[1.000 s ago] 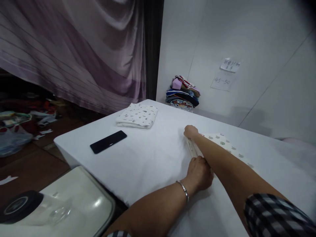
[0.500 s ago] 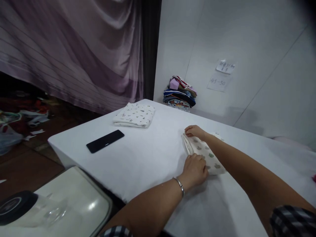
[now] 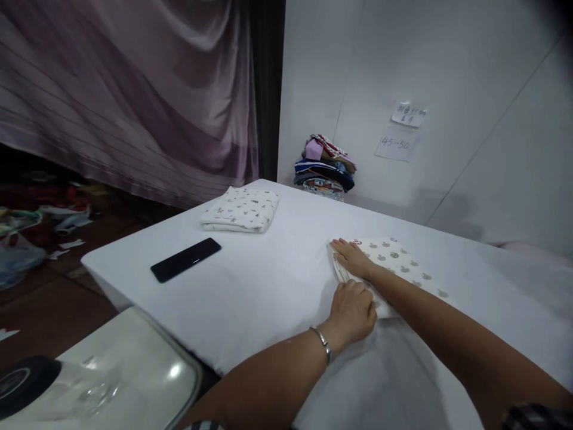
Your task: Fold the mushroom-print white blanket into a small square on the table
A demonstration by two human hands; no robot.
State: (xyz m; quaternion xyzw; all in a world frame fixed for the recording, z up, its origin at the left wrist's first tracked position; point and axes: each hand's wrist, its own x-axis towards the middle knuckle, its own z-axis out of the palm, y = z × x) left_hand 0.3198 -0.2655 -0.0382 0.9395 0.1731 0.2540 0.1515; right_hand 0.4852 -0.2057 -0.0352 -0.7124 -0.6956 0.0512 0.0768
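Note:
A cream cloth [image 3: 405, 269] printed with grey shapes and a few green and red marks lies folded in layers on the white table. My right hand [image 3: 353, 258] rests flat across its far left corner, fingers stretched out. At the near left corner my left hand [image 3: 353, 307], wearing a silver bracelet [image 3: 323, 345] on its wrist, is closed on the cloth's edge. Its fingertips are partly hidden. My right forearm covers some of the cloth's near side.
A second folded white cloth [image 3: 242, 209] with small prints and a black phone [image 3: 185, 260] lie on the white table [image 3: 277, 280] to the left. A stack of folded fabrics [image 3: 324, 167] stands by the wall. A pale machine-like surface [image 3: 147, 352] adjoins the table at lower left.
My right hand has flattened from curled fingers onto the cloth. More of the cloth's printed top now shows, spread out to the right. My left hand stays at the near corner.

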